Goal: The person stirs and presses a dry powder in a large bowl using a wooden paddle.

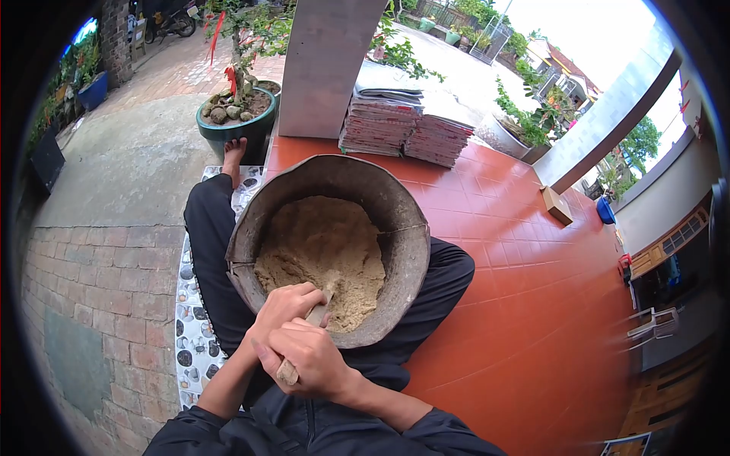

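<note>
The basin (403, 235) is dull grey-brown, the powder (323, 243) in it sandy tan, the stick (287, 372) pale brown. Black trousers (207, 251). Orange-red grid of floor tiles (517, 258); white step (186, 311) speckled with dark pebbles; teal planter (228, 133).

Both hands (306, 354) on stick (288, 372) in basin (405, 251)

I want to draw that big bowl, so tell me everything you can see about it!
The bowl is big, round and grey-brown, like worn metal, with an uneven rim. It sits on the person's lap, against black trousers. Tan, sandy powder fills much of it. A wooden stick, gripped by the left hand and right hand, pokes into the powder over the near rim.
</note>
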Available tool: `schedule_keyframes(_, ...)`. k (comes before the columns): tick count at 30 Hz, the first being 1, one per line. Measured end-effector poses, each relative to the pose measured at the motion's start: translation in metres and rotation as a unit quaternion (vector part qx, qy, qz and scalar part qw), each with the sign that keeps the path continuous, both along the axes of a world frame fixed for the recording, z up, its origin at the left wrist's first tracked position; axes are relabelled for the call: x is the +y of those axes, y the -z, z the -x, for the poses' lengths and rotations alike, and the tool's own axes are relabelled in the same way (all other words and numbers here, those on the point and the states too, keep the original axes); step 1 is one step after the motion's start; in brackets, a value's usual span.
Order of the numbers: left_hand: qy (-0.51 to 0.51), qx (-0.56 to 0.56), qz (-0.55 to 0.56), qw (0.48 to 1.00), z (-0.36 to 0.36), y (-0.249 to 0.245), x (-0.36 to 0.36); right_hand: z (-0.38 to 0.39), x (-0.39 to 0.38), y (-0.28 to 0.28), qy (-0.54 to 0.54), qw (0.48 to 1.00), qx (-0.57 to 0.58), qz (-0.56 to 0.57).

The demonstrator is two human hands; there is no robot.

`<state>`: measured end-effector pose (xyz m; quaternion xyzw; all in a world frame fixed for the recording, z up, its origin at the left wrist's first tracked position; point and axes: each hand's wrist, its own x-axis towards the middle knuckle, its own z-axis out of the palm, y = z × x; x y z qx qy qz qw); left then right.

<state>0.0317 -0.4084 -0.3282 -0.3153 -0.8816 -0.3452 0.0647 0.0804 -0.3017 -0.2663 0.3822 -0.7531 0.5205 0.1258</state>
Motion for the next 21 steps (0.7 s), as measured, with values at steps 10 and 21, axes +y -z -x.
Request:
schedule_keyframes(10,-0.314,0.094,-0.075,0.942,-0.002,0.004,0.002,0.035,0.013,0.032,-0.027,0.977,-0.069,0.202)
schedule_keyframes(21,-0.058,-0.031,-0.002,0.998,0.02,0.009,0.01,0.084,0.073,0.036,0.03,0.861,-0.327,0.389)
